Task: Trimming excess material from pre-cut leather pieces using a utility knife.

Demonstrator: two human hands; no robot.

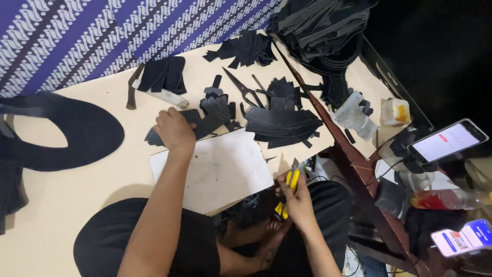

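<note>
Left hand (174, 128) is resting palm-down on a black cut leather piece (205, 123), fingers curled over it, pinning it at the far edge of the white cutting board (220, 169). Right hand (297, 197) is closing around one yellow utility knife (288, 192), blade end pointing up, held just off the board's near right corner. One pair of black scissors (245, 90) is lying open on the tan table (61, 205). One fanned stack of black pieces (282, 123) is sitting right of the board. Two lit phones (448, 141) are standing at the right. One black curved sheet (77, 133) is lying at left.
</note>
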